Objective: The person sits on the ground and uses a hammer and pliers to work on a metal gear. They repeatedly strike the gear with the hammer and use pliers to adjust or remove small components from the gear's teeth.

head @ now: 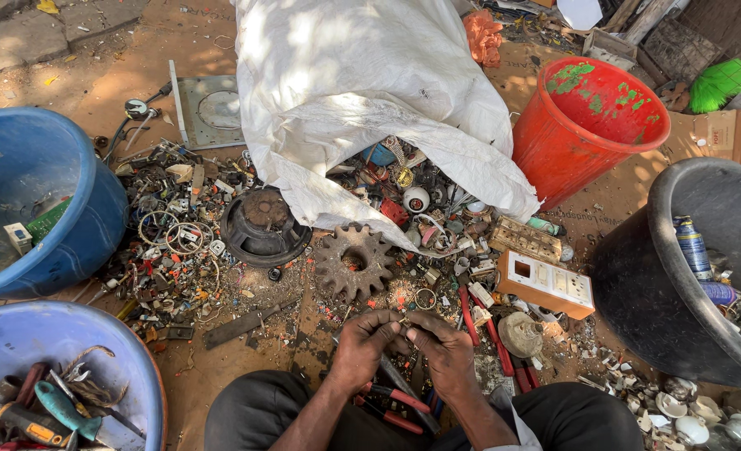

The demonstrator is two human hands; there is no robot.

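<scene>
My left hand and my right hand meet low in the middle of the head view, fingertips pinched together on a tiny metal scrap piece between them. Just beyond my hands lies a rusty gear wheel on the dirt. Red-handled pliers lie on the ground under my wrists, between my knees. A heap of small scrap spills from a big white sack further ahead.
Blue tubs stand at left and bottom left, the lower one holding tools. A red bucket and a black tub are at right. A black speaker, orange-white switch box and broken ceramic bits litter the ground.
</scene>
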